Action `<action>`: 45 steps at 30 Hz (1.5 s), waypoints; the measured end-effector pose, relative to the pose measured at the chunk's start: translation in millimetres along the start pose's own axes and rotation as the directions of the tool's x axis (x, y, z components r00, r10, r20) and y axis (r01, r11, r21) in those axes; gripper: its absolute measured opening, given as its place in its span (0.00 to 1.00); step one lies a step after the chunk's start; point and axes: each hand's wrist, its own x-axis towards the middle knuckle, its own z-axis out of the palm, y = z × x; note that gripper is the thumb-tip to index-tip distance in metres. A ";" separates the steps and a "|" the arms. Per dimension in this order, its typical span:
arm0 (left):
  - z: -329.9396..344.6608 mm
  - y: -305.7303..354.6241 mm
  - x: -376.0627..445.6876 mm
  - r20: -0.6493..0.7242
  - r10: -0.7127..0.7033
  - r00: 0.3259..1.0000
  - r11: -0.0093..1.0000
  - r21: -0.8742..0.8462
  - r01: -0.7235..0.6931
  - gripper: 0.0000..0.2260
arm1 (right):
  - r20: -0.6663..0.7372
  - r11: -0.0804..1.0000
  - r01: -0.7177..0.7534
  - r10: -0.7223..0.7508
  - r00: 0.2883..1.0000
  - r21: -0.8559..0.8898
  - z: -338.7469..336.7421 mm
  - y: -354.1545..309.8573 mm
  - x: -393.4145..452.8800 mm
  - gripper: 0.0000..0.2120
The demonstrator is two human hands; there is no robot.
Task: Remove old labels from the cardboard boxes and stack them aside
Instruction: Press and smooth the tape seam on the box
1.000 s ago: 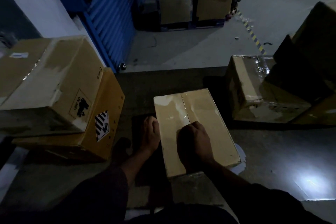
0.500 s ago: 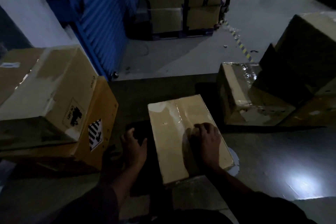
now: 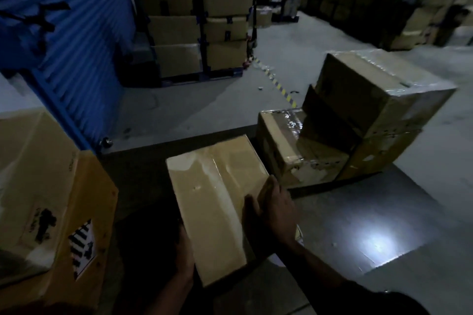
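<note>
A small taped cardboard box [image 3: 215, 199] lies in front of me on the dark table [image 3: 345, 212], its top bare of labels. My left hand [image 3: 185, 256] presses against its near left side, mostly in shadow. My right hand [image 3: 273, 210] is flat against its right side, fingers pointing away from me. Both hands grip the box between them. At the left stand two stacked boxes [image 3: 38, 186]; the lower one carries a striped diamond label [image 3: 83, 248] and the upper a black-marked label [image 3: 42, 220].
To the right, a stack of wrapped boxes [image 3: 358, 120] sits on the table's far right corner. A blue roller door [image 3: 71, 33] is at the back left. Pallets of cartons [image 3: 194, 20] stand across the grey floor. A bright glare spot [image 3: 376, 243] marks the table at right.
My right hand slid from the box top to its right side. My left hand moved in from the table onto the box's left side. The view tilted upward.
</note>
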 end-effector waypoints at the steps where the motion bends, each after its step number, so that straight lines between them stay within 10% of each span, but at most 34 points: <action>1: 2.3 8.9 0.6 0.004 0.009 1.000 1.000 -0.007 -0.009 0.27 | -0.013 1.000 0.010 -0.010 1.000 0.012 -7.4 -5.2 4.2 0.40; 24: 262.4 195.7 -42.1 0.393 0.321 0.862 0.947 -0.139 -0.289 0.22 | -0.243 0.997 0.070 -0.063 0.968 0.021 -155.9 87.1 227.7 0.35; 31: 304.5 191.8 -27.6 0.366 0.302 0.881 0.949 -0.022 -0.316 0.23 | -0.151 0.918 0.322 -0.361 0.920 -0.232 -140.2 112.3 263.0 0.12; 45: 336.4 196.2 -45.0 0.318 0.359 0.877 0.924 0.012 -0.383 0.24 | -0.191 0.896 0.434 -0.444 0.875 -0.097 -138.0 97.7 248.5 0.12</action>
